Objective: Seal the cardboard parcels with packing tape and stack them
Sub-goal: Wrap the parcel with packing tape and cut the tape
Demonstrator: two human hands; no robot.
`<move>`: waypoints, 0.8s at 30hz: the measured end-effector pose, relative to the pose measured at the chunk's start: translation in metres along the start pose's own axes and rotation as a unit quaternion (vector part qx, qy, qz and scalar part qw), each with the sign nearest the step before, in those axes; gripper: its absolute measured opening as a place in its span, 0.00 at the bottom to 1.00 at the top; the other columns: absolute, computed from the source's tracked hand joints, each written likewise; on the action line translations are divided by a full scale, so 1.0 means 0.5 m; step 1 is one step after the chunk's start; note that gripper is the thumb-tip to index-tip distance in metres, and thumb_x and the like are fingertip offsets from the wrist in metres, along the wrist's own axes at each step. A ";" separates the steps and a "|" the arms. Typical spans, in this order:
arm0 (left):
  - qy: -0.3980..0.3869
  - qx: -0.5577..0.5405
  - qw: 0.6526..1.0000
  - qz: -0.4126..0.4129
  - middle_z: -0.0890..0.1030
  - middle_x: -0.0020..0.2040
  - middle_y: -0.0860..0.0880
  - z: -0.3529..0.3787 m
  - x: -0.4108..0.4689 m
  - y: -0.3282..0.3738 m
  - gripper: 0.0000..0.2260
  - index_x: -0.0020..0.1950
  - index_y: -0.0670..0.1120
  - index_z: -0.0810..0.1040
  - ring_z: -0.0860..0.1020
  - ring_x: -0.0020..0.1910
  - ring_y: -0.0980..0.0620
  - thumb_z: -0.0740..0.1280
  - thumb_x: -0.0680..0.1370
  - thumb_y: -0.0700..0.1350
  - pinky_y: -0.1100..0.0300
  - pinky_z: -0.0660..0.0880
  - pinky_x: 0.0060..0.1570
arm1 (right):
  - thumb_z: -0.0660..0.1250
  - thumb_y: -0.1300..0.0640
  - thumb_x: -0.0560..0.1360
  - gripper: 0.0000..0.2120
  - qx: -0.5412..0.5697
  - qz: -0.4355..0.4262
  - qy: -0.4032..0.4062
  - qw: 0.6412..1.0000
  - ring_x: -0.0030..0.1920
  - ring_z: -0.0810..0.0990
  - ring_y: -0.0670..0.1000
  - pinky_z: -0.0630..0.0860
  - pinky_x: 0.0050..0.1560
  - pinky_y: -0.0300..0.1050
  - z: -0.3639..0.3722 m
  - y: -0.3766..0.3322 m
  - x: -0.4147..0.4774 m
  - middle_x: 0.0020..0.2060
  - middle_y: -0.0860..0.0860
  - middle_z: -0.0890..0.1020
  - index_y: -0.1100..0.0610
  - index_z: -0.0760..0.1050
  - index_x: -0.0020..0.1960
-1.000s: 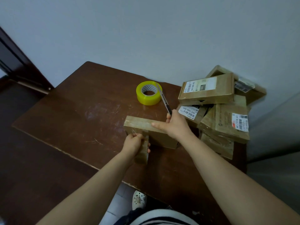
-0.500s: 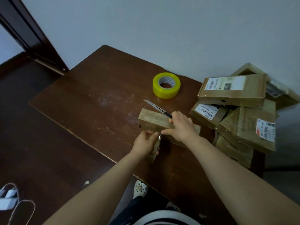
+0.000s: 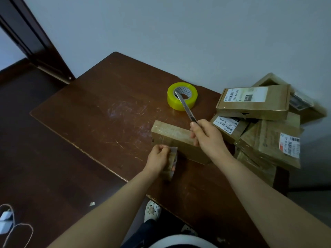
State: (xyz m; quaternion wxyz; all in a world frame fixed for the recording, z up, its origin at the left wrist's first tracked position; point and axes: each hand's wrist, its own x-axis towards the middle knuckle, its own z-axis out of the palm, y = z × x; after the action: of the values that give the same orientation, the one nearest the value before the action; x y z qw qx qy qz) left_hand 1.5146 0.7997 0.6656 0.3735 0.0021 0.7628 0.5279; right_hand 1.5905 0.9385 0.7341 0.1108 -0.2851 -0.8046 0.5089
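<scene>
A long cardboard parcel [image 3: 172, 136] lies on the brown table [image 3: 107, 108], its top covered with clear tape. My left hand [image 3: 158, 156] pinches a loose strip of tape [image 3: 172, 161] hanging just in front of the parcel's near side. My right hand [image 3: 209, 138] grips a utility knife [image 3: 185, 108], blade pointing up and away toward the yellow tape roll [image 3: 182, 96]. The roll sits flat near the table's back edge.
A heap of several labelled cardboard parcels [image 3: 259, 122] fills the table's right end against the wall. A dark door frame [image 3: 32, 42] stands at the left. A white charger and cable [image 3: 7, 222] lie on the dark floor, and a white shoe [image 3: 152, 210] shows under the table edge.
My right hand lifted the knife off the parcel and swung the blade up toward the tape roll. The tape strip in my left hand now hangs free of the parcel.
</scene>
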 end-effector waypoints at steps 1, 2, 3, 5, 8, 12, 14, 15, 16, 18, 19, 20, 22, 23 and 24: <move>0.008 0.003 1.000 0.001 0.78 0.46 0.46 0.001 0.004 -0.002 0.07 0.55 0.44 0.72 0.78 0.34 0.55 0.61 0.81 0.46 0.65 0.73 0.28 | 0.59 0.52 0.81 0.08 0.033 0.007 -0.028 0.999 0.31 0.78 0.47 0.75 0.36 0.40 -0.005 -0.001 -0.012 0.33 0.49 0.82 0.52 0.75 0.49; 0.013 0.004 1.000 0.003 0.78 0.47 0.46 0.001 0.007 -0.003 0.06 0.54 0.45 0.72 0.77 0.36 0.55 0.61 0.80 0.46 0.63 0.74 0.29 | 0.59 0.54 0.81 0.06 0.068 0.019 -0.059 0.996 0.29 0.79 0.47 0.74 0.34 0.36 -0.009 -0.001 -0.024 0.32 0.49 0.83 0.49 0.75 0.52; 0.016 0.005 1.000 0.004 0.78 0.48 0.46 0.002 0.009 -0.004 0.05 0.53 0.46 0.72 0.78 0.38 0.54 0.61 0.80 0.46 0.62 0.75 0.30 | 0.59 0.56 0.81 0.07 0.097 0.034 -0.088 0.991 0.30 0.80 0.47 0.74 0.33 0.35 -0.013 -0.002 -0.035 0.33 0.50 0.84 0.47 0.74 0.54; 0.018 0.017 1.000 0.010 0.78 0.48 0.46 0.000 0.013 -0.004 0.03 0.51 0.48 0.71 0.78 0.41 0.51 0.61 0.80 0.47 0.60 0.77 0.34 | 0.59 0.57 0.81 0.07 0.130 0.063 -0.114 0.983 0.32 0.82 0.48 0.75 0.33 0.36 -0.021 0.000 -0.050 0.36 0.52 0.86 0.50 0.74 0.55; 0.027 0.043 0.998 0.028 0.78 0.47 0.47 -0.005 0.017 -0.002 0.05 0.50 0.47 0.71 0.77 0.41 0.52 0.61 0.80 0.48 0.61 0.75 0.38 | 0.61 0.62 0.80 0.06 0.151 0.109 -0.128 0.974 0.27 0.75 0.46 0.69 0.24 0.36 -0.037 0.003 -0.058 0.40 0.52 0.85 0.56 0.75 0.54; 0.032 0.059 0.997 0.030 0.78 0.46 0.47 -0.010 0.021 0.000 0.05 0.47 0.47 0.72 0.78 0.44 0.48 0.61 0.80 0.47 0.55 0.75 0.47 | 0.61 0.57 0.81 0.07 0.090 0.118 -0.154 0.977 0.22 0.66 0.41 0.62 0.22 0.32 -0.043 0.008 -0.061 0.29 0.49 0.80 0.54 0.78 0.54; 0.035 0.070 0.996 0.030 0.79 0.46 0.47 -0.013 0.022 -0.003 0.05 0.49 0.46 0.73 0.77 0.45 0.49 0.60 0.80 0.47 0.56 0.74 0.46 | 0.59 0.56 0.81 0.09 -0.009 0.086 -0.161 0.983 0.22 0.69 0.39 0.67 0.26 0.32 -0.038 0.006 -0.059 0.28 0.47 0.77 0.55 0.78 0.53; 0.036 0.070 0.996 0.030 0.79 0.46 0.47 -0.014 0.021 -0.003 0.05 0.49 0.46 0.73 0.77 0.44 0.50 0.60 0.80 0.47 0.57 0.74 0.44 | 0.59 0.55 0.82 0.09 -0.080 0.073 -0.169 0.980 0.25 0.73 0.40 0.72 0.30 0.36 -0.034 0.004 -0.057 0.29 0.47 0.78 0.55 0.78 0.51; 0.036 0.073 0.996 0.029 0.78 0.45 0.48 -0.015 0.020 -0.003 0.06 0.49 0.46 0.73 0.77 0.42 0.51 0.60 0.80 0.47 0.58 0.73 0.41 | 0.58 0.54 0.82 0.09 -0.160 0.060 -0.178 0.969 0.30 0.77 0.43 0.76 0.35 0.41 -0.031 0.002 -0.056 0.32 0.47 0.80 0.54 0.77 0.49; 0.039 0.075 0.996 0.027 0.77 0.42 0.50 -0.015 0.019 -0.005 0.06 0.49 0.46 0.73 0.75 0.40 0.53 0.60 0.80 0.47 0.59 0.72 0.38 | 0.57 0.51 0.81 0.11 -0.313 0.029 -0.179 0.932 0.41 0.80 0.49 0.77 0.44 0.49 -0.024 -0.001 -0.055 0.40 0.48 0.81 0.53 0.74 0.47; 0.040 0.074 0.996 0.027 0.77 0.42 0.50 -0.015 0.019 -0.006 0.05 0.48 0.47 0.73 0.75 0.39 0.53 0.60 0.80 0.47 0.59 0.72 0.38 | 0.56 0.50 0.81 0.11 -0.367 0.013 -0.173 0.914 0.44 0.79 0.51 0.75 0.44 0.48 -0.020 -0.004 -0.055 0.42 0.49 0.80 0.53 0.72 0.46; 0.041 0.073 0.996 0.027 0.77 0.42 0.50 -0.014 0.019 -0.005 0.05 0.48 0.48 0.73 0.75 0.40 0.53 0.60 0.80 0.47 0.59 0.72 0.39 | 0.56 0.50 0.82 0.10 -0.405 -0.004 -0.167 0.899 0.46 0.78 0.52 0.72 0.42 0.47 -0.016 -0.005 -0.056 0.42 0.48 0.78 0.52 0.71 0.45; 0.041 0.078 0.996 0.031 0.77 0.43 0.49 -0.014 0.017 -0.003 0.05 0.46 0.49 0.72 0.75 0.40 0.53 0.60 0.80 0.47 0.58 0.72 0.39 | 0.55 0.50 0.82 0.10 -0.452 -0.030 -0.161 0.877 0.45 0.75 0.52 0.68 0.39 0.46 -0.008 -0.007 -0.057 0.40 0.48 0.74 0.52 0.72 0.48; 0.041 0.082 0.995 0.032 0.78 0.43 0.49 -0.014 0.017 -0.003 0.05 0.46 0.49 0.72 0.76 0.40 0.53 0.60 0.80 0.48 0.58 0.73 0.38 | 0.55 0.50 0.82 0.11 -0.465 -0.039 -0.160 0.870 0.42 0.74 0.51 0.68 0.38 0.45 -0.004 -0.007 -0.056 0.39 0.48 0.73 0.52 0.73 0.49; 0.042 0.082 0.995 0.034 0.78 0.43 0.48 -0.014 0.016 -0.003 0.06 0.47 0.48 0.72 0.77 0.38 0.53 0.60 0.80 0.48 0.60 0.74 0.35 | 0.55 0.50 0.82 0.10 -0.474 -0.046 -0.159 0.865 0.40 0.72 0.50 0.67 0.36 0.44 -0.001 -0.007 -0.056 0.37 0.47 0.72 0.52 0.73 0.50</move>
State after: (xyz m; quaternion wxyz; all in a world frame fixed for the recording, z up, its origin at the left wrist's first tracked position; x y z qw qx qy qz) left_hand 1.5053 0.7967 0.6608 0.3220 0.0364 0.8176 0.4759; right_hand 1.6120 0.9217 0.7404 -0.1438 -0.1813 -0.9679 0.0985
